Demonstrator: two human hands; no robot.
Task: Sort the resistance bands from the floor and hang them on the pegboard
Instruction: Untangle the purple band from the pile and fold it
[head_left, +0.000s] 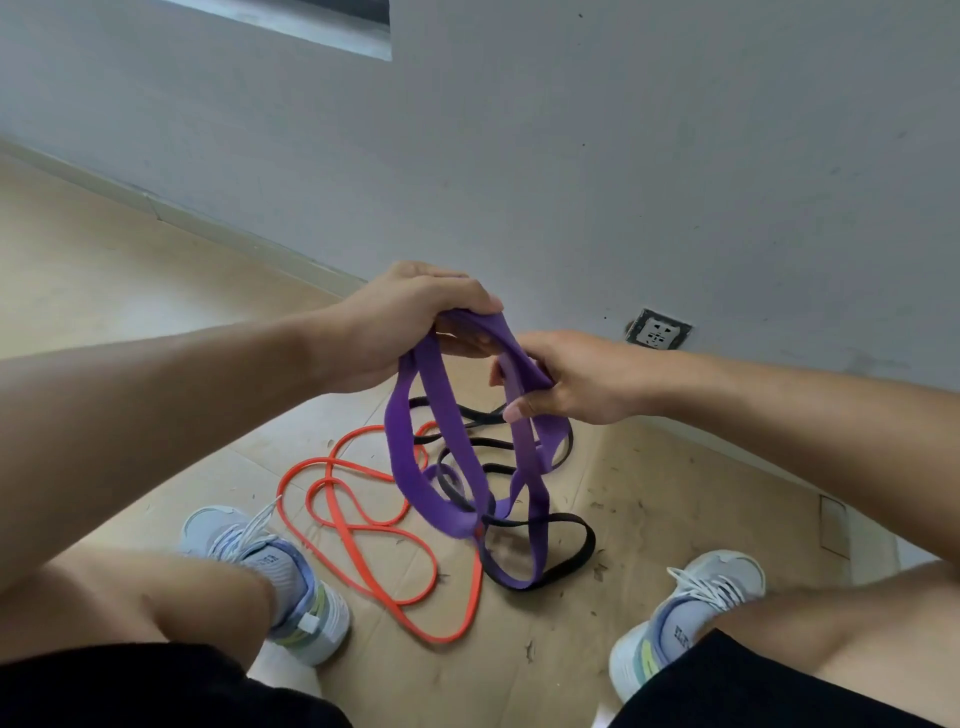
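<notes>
Hands (415, 317) (571, 379) gripping one purple band (410, 467)

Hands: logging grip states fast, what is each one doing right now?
Left hand: closed, gripping the top of the purple band.
Right hand: closed, pinching the same purple band a little further along.

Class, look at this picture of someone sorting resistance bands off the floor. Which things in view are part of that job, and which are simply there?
Part of the job:
purple band, gripped by the left hand and the right hand
orange band, on the floor
black band, on the floor, tangled with the purple one

Simply there:
wall socket
cardboard sheet under the bands
shoes
</notes>
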